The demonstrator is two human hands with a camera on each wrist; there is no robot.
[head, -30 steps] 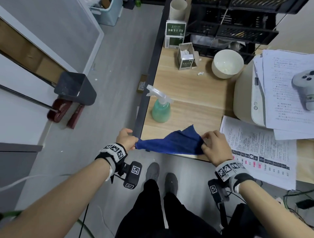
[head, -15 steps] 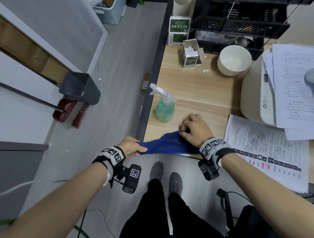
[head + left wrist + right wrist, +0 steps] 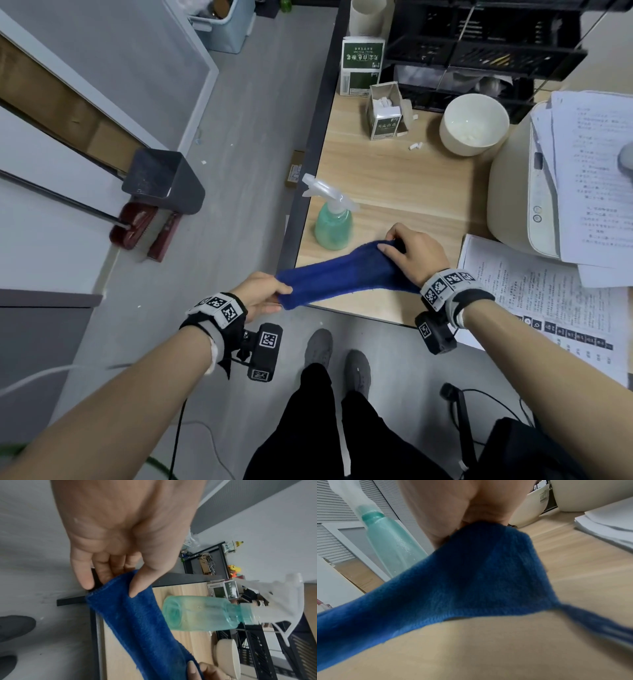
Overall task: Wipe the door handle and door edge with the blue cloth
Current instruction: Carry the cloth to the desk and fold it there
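Blue cloth (image 3: 337, 279) is stretched over the desk's (image 3: 394, 178) near corner, pinched by your left hand (image 3: 262, 294) and right hand (image 3: 416, 253); swing it carelessly and it may topple the spray bottle (image 3: 332, 222) just beside it.

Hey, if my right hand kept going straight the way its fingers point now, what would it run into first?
Probably the green spray bottle: the right hand, pinching the blue cloth, points that way across bare desk. Depth is uncertain.
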